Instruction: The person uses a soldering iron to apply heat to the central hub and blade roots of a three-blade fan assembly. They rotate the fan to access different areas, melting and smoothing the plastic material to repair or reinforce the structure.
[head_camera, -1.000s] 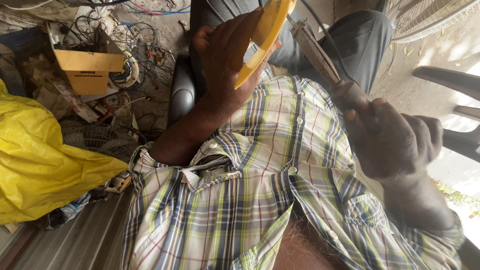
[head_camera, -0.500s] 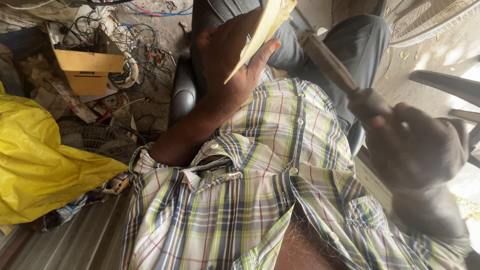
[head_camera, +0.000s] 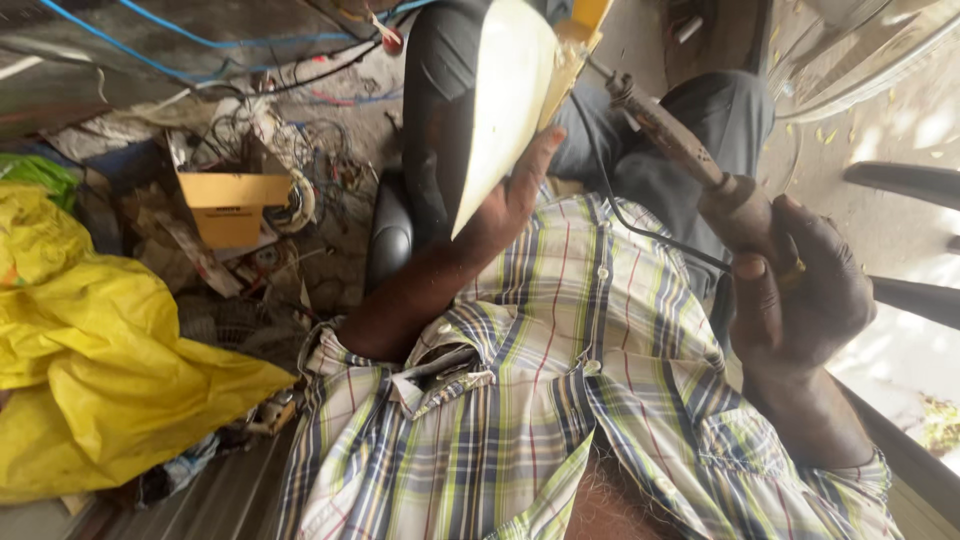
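My left hand (head_camera: 520, 195) is raised in front of my chest, shut on a flat yellow device (head_camera: 500, 110) whose pale cream back faces me. My right hand (head_camera: 800, 285) grips the thick brown handle of a worn soldering iron (head_camera: 670, 130). The iron's tip points up and left, close to the yellow edge of the device. A thin black cord (head_camera: 640, 225) runs from the iron across my checked shirt (head_camera: 520, 400). My dark trouser legs (head_camera: 720, 120) show behind both hands.
A large yellow plastic bag (head_camera: 110, 370) lies at the left. Behind it are a small cardboard box (head_camera: 230, 205), a tangle of wires (head_camera: 300, 140) and blue cables (head_camera: 200, 40). A wire fan guard (head_camera: 860, 50) sits top right, dark bars (head_camera: 900, 180) at the right.
My left hand has turned the yellow device so its pale back faces me. My right hand has shifted with the soldering iron, and its tip now lies near the device's edge.
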